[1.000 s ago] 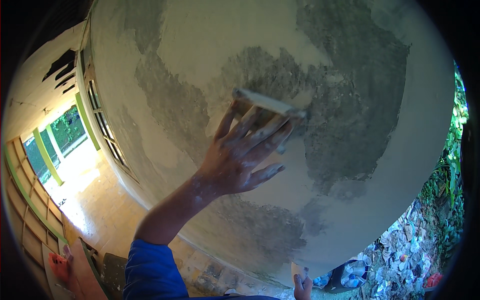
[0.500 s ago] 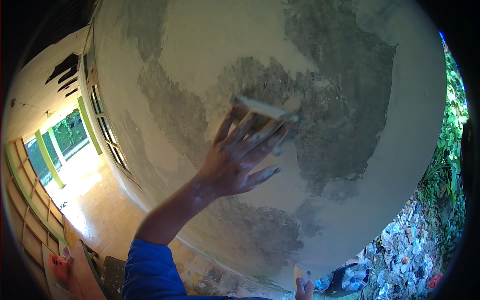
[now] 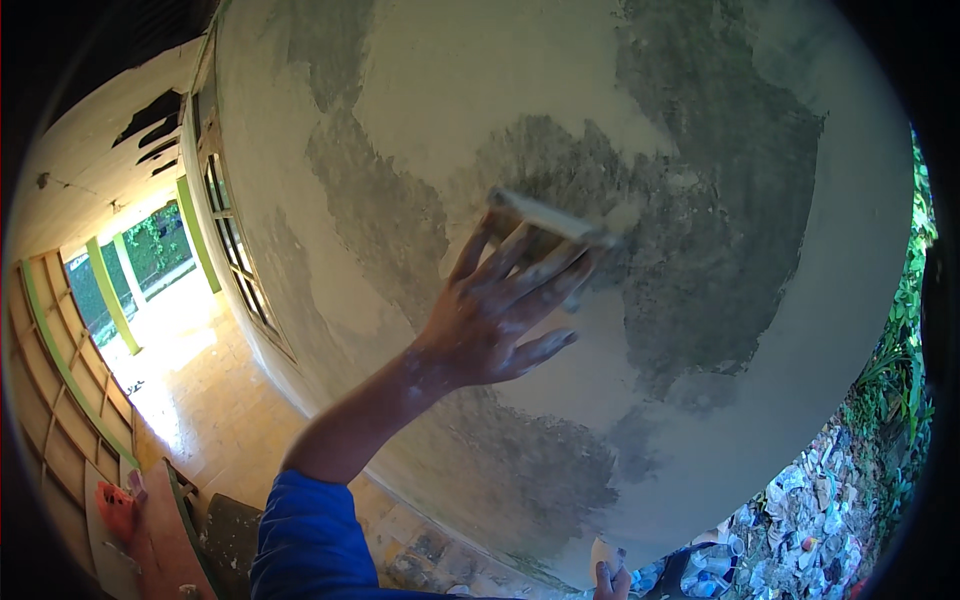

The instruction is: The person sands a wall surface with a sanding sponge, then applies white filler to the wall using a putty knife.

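My left hand (image 3: 505, 305) reaches up to the wall (image 3: 490, 75) with its back toward me and its thumb out to the right. Its fingers are pressed along a wide, flat putty scraper (image 3: 555, 218), smeared with white, whose long edge lies at the wall. Around the blade, dark grey rough patches (image 3: 715, 215) alternate with pale smooth coating. White smears mark the fingers and wrist. At the bottom edge my right hand (image 3: 612, 583), mostly cut off, grips a small pale flat piece (image 3: 601, 551); its lower part is hidden.
On the left are a barred window (image 3: 230, 235), a tiled floor (image 3: 225, 400) and a reddish board (image 3: 165, 530) with a red object (image 3: 117, 510) on it. Rubbish (image 3: 800, 510) and a dark container (image 3: 690, 570) lie at lower right, below green plants (image 3: 895, 350).
The whole view has shifted, so the wall and both hands appear farther right. The scraper stays at nearly the same spot on the wall; both grips look unchanged.
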A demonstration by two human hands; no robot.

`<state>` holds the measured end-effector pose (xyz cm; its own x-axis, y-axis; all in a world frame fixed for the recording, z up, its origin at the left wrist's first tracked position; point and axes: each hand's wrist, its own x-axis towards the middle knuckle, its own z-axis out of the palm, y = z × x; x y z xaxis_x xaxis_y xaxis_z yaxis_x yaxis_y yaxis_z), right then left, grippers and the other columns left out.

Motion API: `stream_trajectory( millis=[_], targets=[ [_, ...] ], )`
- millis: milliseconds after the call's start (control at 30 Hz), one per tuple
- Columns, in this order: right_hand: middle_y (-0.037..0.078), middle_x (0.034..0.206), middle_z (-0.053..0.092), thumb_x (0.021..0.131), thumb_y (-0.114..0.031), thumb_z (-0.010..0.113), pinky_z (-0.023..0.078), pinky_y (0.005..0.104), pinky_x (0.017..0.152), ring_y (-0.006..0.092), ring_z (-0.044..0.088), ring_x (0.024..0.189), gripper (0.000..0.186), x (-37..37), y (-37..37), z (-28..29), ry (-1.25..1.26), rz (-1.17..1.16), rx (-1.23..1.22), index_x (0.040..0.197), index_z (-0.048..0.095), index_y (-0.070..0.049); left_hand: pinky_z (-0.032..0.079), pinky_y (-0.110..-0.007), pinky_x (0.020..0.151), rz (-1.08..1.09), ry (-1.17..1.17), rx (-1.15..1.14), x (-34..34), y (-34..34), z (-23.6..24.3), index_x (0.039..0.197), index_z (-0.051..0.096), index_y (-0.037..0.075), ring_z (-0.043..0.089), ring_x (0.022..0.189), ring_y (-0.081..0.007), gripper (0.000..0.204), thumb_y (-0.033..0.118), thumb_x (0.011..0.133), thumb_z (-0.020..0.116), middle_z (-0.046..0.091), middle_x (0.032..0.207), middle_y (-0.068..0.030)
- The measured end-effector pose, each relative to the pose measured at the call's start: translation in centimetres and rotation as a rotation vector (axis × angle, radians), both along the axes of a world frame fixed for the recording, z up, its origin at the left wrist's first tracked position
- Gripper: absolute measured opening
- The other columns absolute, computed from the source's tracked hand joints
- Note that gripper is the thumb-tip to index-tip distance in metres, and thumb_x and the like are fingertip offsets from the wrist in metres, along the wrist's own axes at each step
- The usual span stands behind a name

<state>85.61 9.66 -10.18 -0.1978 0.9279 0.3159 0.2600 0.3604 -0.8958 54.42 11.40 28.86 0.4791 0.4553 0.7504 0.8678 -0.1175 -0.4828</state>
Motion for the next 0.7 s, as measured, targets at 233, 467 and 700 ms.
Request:
stream_trajectory(
  millis=[233, 467, 700],
  targets=[
    [0.024, 0.061, 0.054, 0.088, -0.037, 0.055, 0.035, 0.0439, 0.053, 0.0299, 0.047, 0.055, 0.047, 0.2, -0.1, -0.6, -0.042, 0.029, -0.057, 0.075, 0.056, 0.008, 0.017, -0.06, 0.11, 0.059, 0.037, -0.016, -1.6, -0.6, -1.3, 0.138, 0.039, 0.02, 0.031, 0.133, -0.0325, 0.069, 0.048, 0.079, 0.062, 0.034, 0.145, -0.0002],
    [0.023, 0.06, 0.051, 0.089, -0.037, 0.054, 0.034, 0.0434, 0.054, 0.0287, 0.047, 0.059, 0.048, 0.0, 0.1, -0.5, -0.077, 0.056, -0.066, 0.074, 0.055, 0.008, 0.018, -0.06, 0.109, -0.003, -0.002, 0.03, 1.3, 0.5, 1.3, 0.138, 0.039, 0.019, 0.031, 0.133, -0.033, 0.069, 0.049, 0.079, 0.061, 0.034, 0.144, -0.001],
    [0.017, 0.054, 0.047, 0.089, -0.035, 0.054, 0.03, 0.0424, 0.051, 0.0228, 0.041, 0.054, 0.046, 0.5, -0.3, -1.0, -0.052, 0.036, -0.028, 0.067, 0.052, 0.006, 0.016, -0.059, 0.109, -0.012, -0.026, 0.003, 0.2, 0.2, -2.8, 0.139, 0.036, 0.019, 0.03, 0.133, -0.0331, 0.07, 0.047, 0.08, 0.061, 0.03, 0.147, -0.001]
  ],
)
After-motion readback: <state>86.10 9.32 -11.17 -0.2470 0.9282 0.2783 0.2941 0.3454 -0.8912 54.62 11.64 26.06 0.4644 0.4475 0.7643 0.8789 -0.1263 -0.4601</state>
